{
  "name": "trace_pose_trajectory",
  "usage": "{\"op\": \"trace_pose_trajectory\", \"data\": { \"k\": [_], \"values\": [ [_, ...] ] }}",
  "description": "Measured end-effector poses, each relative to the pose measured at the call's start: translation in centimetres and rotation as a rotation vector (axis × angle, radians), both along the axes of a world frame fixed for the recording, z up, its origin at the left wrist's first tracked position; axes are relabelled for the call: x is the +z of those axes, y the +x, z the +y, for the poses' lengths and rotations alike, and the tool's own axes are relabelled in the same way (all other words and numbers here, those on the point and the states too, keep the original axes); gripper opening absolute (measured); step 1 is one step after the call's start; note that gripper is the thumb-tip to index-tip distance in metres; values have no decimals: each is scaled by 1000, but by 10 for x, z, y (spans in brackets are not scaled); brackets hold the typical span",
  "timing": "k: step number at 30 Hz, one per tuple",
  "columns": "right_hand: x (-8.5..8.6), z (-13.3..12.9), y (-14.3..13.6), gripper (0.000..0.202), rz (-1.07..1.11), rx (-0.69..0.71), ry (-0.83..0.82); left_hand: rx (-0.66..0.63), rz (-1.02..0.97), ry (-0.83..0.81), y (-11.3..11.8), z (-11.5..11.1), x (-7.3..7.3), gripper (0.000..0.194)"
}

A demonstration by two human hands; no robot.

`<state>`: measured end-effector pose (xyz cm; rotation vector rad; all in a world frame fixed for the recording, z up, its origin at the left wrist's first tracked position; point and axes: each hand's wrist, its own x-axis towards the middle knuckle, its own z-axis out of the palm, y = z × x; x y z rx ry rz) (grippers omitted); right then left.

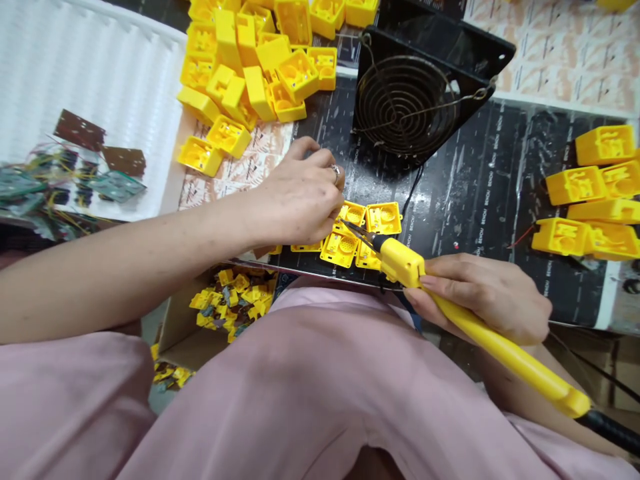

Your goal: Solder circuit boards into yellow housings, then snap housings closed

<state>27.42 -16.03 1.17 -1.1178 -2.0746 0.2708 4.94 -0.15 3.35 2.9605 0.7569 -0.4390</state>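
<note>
My right hand is wrapped round a yellow soldering iron, whose dark tip points left. That tip is over a cluster of small open yellow plastic housings near the bench's front edge. Round speaker-like grilles show inside some of them. Close beside the tip is my left hand, with a ring on one finger. Its fingers are curled down at the housings' left side. What they pinch, if anything, is hidden behind the hand.
A black fan with a wire guard stands behind the housings. More yellow housings are heaped at the back and stacked at the right. At left, a white foam tray holds circuit boards and wires. A cardboard box of yellow pieces sits below.
</note>
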Motion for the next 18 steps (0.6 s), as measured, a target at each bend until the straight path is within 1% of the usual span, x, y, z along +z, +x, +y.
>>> {"op": "trace_pose_trajectory", "data": {
  "k": [2, 4, 7, 10, 12, 14, 16, 18],
  "values": [
    [2, 4, -1, 15, -21, 20, 48, 9, 5, -19, 1, 2, -1, 23],
    [4, 8, -2, 16, -57, 59, 94, 24, -44, -52, 0, 4, -4, 21],
    [10, 12, -2, 17, -102, 103, 70, 29, -132, -77, -2, 6, -9, 20],
    [14, 10, 1, 15, -106, 120, 70, 33, -105, -62, -2, 5, -9, 22],
    [15, 5, 4, 11, -100, 88, 52, 28, -62, -44, 0, 3, -7, 23],
    [13, 1, 8, 12, -96, 11, -7, 25, -40, -31, 2, 3, -6, 22],
    [8, -4, 12, 16, -96, -65, -58, 34, -57, -26, 3, 3, -7, 19],
    [5, -9, 17, 13, -95, -105, -79, 40, -87, -20, 3, 3, -8, 16]
  ]
}}
